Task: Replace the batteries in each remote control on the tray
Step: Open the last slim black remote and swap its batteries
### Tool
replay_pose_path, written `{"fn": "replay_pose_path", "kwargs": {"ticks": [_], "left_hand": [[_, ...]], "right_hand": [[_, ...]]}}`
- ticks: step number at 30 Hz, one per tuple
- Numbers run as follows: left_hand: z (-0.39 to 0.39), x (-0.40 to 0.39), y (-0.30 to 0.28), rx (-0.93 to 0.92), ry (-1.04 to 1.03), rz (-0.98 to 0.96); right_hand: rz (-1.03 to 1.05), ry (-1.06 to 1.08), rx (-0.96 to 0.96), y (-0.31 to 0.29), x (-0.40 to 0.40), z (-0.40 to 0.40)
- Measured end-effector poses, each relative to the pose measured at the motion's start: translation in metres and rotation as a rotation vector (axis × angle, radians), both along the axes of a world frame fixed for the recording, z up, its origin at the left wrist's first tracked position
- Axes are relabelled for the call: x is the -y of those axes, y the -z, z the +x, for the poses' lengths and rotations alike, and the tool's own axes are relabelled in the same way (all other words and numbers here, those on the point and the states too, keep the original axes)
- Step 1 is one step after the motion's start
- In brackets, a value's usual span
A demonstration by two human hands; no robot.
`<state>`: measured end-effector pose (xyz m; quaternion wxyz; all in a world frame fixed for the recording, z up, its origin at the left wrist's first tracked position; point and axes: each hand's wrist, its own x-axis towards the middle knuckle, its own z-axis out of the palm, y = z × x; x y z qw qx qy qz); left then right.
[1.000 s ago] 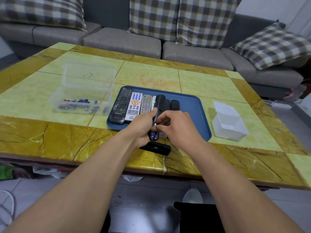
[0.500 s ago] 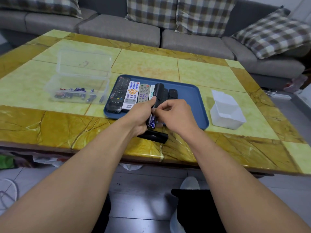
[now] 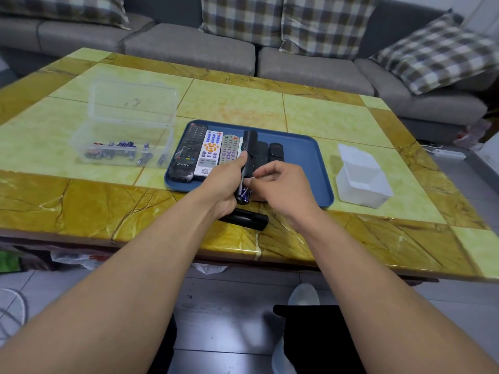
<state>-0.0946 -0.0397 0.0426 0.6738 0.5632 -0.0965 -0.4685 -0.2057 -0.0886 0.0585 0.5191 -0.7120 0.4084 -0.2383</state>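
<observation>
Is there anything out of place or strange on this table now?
One thing: a black battery cover lies off the tray, on the table near its front edge. It likely belongs to the black remote that the left hand holds, its batteries exposed. Nothing looks spilled or damaged.

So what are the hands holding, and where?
The left hand grips the black remote around its middle; the right hand pinches a battery at its open end.
</observation>
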Motion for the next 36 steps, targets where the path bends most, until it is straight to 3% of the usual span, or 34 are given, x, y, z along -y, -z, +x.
{"fn": "replay_pose_path", "kwargs": {"ticks": [3, 6, 9, 11, 12, 15, 16, 17, 29, 36], "left_hand": [[0.004, 0.000, 0.000, -0.020, -0.022, -0.015], [0.007, -0.002, -0.002, -0.014, -0.045, -0.002], [0.011, -0.004, -0.003, -0.054, -0.071, -0.002], [0.012, -0.004, -0.004, -0.069, -0.056, -0.021], [0.012, -0.005, -0.004, -0.075, -0.035, -0.028], [0.013, -0.005, -0.007, -0.133, 0.024, -0.051], [0.015, -0.006, -0.007, -0.149, 0.032, -0.040], [0.017, -0.007, -0.008, -0.159, 0.040, -0.023], [0.019, -0.020, -0.016, -0.231, 0.196, -0.054], [0.016, -0.022, -0.014, -0.228, 0.241, -0.034]], "right_hand": [[0.235, 0.030, 0.241, -0.011, 0.000, 0.000], [0.760, 0.058, 0.563, -0.023, 0.005, -0.003], [1.003, 0.045, 0.614, -0.021, 0.008, -0.004], [0.910, -0.027, 0.489, -0.021, 0.005, -0.003], [0.745, -0.072, 0.369, -0.021, 0.003, -0.003], [-0.187, -0.274, -0.127, -0.012, 0.000, -0.007], [-0.407, -0.339, -0.227, -0.007, 0.001, -0.006], [-0.497, -0.387, -0.273, -0.005, 0.002, -0.007], [-0.533, -0.400, -0.068, 0.003, 0.007, -0.003], [-0.577, -0.458, -0.151, 0.003, 0.010, 0.000]]}}
